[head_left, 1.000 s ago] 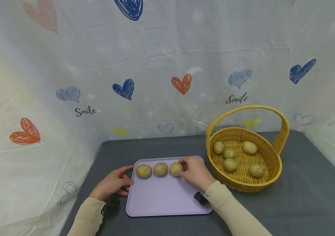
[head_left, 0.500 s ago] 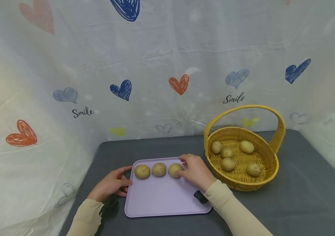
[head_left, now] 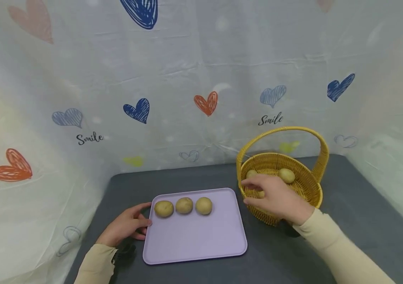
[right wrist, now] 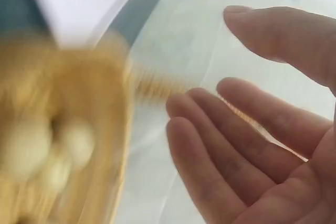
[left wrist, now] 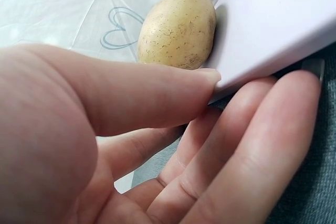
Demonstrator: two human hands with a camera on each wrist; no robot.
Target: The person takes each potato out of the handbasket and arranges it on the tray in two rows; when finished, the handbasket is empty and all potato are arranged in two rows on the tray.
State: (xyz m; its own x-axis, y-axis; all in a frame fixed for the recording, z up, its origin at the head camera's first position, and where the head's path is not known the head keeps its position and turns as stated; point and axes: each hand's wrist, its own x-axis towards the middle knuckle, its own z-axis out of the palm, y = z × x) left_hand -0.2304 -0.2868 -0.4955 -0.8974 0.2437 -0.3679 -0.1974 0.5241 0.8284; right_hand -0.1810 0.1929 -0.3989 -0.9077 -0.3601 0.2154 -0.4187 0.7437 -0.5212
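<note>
Three potatoes, the left one (head_left: pixel 164 208), the middle one (head_left: pixel 184 205) and the right one (head_left: pixel 204 205), lie in a row along the far side of a lilac tray (head_left: pixel 194 240). My left hand (head_left: pixel 125 225) holds the tray's left edge; in the left wrist view the thumb is on the rim and the fingers curl below it. My right hand (head_left: pixel 277 197) is over the yellow wicker basket (head_left: pixel 258 211), fingers spread apart, with nothing in them. It hides part of the potatoes inside; a pale potato (head_left: pixel 286 175) shows beyond it. Several blurred potatoes show in the right wrist view.
The basket's tall arched handle (head_left: pixel 281 129) rises above the right hand. A dark grey cloth (head_left: pixel 180 179) covers the table. Behind stands a white curtain (head_left: pixel 173 71) printed with hearts.
My right hand has let go of the right potato on the tray and moved right, over the basket. The left hand stays at the tray's edge. The head view has shifted slightly.
</note>
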